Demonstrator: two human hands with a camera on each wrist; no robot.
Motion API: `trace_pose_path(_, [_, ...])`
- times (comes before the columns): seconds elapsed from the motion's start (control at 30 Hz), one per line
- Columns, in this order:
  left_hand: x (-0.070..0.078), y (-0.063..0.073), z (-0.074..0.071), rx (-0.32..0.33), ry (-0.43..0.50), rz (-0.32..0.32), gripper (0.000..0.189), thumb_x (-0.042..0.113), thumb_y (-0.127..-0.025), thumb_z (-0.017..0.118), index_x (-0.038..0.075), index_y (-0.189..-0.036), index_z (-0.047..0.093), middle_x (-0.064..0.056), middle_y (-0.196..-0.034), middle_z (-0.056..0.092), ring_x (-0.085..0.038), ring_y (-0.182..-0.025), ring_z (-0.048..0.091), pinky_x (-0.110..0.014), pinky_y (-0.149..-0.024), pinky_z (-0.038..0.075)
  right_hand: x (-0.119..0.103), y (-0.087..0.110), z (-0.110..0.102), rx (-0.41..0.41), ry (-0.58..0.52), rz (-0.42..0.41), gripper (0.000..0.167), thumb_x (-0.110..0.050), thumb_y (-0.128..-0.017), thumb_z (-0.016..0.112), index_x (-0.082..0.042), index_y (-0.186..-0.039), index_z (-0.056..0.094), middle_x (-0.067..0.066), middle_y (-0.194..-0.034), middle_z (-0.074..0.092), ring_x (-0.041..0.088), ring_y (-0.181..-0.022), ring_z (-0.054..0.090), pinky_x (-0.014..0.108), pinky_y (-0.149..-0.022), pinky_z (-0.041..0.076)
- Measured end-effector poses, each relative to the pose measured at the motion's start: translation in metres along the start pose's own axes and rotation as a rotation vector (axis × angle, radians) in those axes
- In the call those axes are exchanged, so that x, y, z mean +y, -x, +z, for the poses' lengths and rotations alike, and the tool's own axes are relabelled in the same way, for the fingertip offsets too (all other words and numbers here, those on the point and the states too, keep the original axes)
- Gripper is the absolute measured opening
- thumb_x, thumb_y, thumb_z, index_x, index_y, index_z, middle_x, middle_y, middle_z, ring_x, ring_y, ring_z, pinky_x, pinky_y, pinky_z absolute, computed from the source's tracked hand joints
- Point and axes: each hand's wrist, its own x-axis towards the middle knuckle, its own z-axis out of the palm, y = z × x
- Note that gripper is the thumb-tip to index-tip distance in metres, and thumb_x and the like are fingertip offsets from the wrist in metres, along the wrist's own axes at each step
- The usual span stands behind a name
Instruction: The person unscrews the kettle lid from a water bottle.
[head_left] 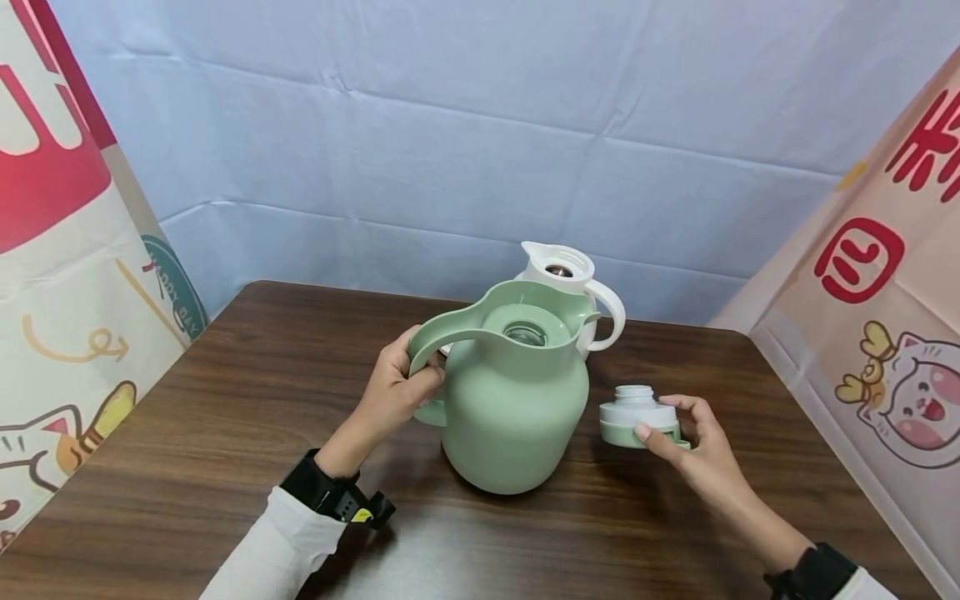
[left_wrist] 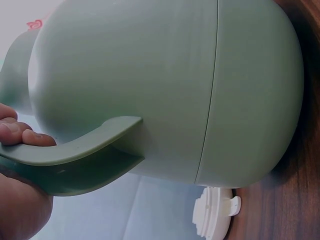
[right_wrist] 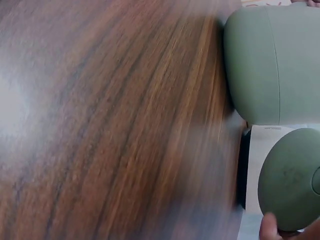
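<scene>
A pale green thermos jug (head_left: 517,417) has its mouth uncovered, its base right at the brown tabletop. My left hand (head_left: 405,375) grips the jug's handle (left_wrist: 75,150), fingers wrapped round its upper part. To the right of the jug, my right hand (head_left: 697,442) holds a green and white stopper lid (head_left: 637,417) between thumb and fingers, above the table. Its white threaded neck points up and the green cap side faces down. That round green cap (right_wrist: 290,180) shows in the right wrist view, with the thumb at its edge.
Close behind the green jug stands a white jug (head_left: 558,258), its mouth uncovered and its handle to the right. A white lid (left_wrist: 215,212) lies on the table (head_left: 225,417) beyond the green jug. Pale blue cloth (head_left: 375,150) hangs behind; printed cloths hang at both sides.
</scene>
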Motion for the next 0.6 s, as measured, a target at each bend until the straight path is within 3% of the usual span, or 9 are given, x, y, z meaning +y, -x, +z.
trace_pose_path(0.17, [0.001, 0.0, 0.0, 0.0, 0.002, 0.001, 0.019, -0.011, -0.086, 0.04, 0.007, -0.091, 0.047, -0.002, -0.052, 0.035, -0.014, -0.039, 0.027, -0.03, -0.038, 0.026, 0.004, 0.0, 0.0, -0.009, 0.004, 0.019, 0.054, -0.02, -0.086, 0.068, -0.001, -0.128, 0.038, 0.015, -0.126, 0.043, 0.004, -0.1, 0.048, 0.023, -0.07, 0.046])
trace_pose_path(0.37, [0.001, -0.001, 0.001, -0.01, 0.011, 0.024, 0.02, -0.012, -0.086, 0.038, 0.006, -0.092, 0.046, -0.003, -0.052, 0.034, -0.015, -0.038, 0.027, -0.03, -0.038, 0.027, 0.01, 0.0, 0.001, -0.014, 0.053, -0.038, 0.053, -0.016, -0.083, 0.071, 0.0, -0.124, 0.041, 0.015, -0.127, 0.044, 0.011, -0.105, 0.046, 0.017, -0.076, 0.041])
trace_pose_path(0.53, [0.0, 0.0, 0.001, -0.011, 0.009, 0.033, 0.015, -0.01, -0.086, 0.039, 0.003, -0.091, 0.045, -0.002, -0.051, 0.034, -0.014, -0.039, 0.027, -0.03, -0.038, 0.027, 0.013, -0.001, 0.002, -0.032, 0.043, -0.024, 0.056, -0.012, -0.078, 0.076, 0.007, -0.117, 0.04, 0.025, -0.128, 0.044, 0.029, -0.116, 0.044, 0.009, -0.082, 0.035])
trace_pose_path(0.6, [0.0, -0.001, 0.001, -0.011, 0.007, 0.033, 0.015, -0.011, -0.086, 0.039, 0.002, -0.091, 0.045, -0.002, -0.052, 0.034, -0.014, -0.039, 0.027, -0.03, -0.038, 0.027, 0.014, -0.001, 0.002, -0.043, 0.024, 0.004, 0.057, -0.012, -0.076, 0.078, 0.008, -0.114, 0.04, 0.028, -0.128, 0.044, 0.033, -0.115, 0.046, 0.01, -0.08, 0.038])
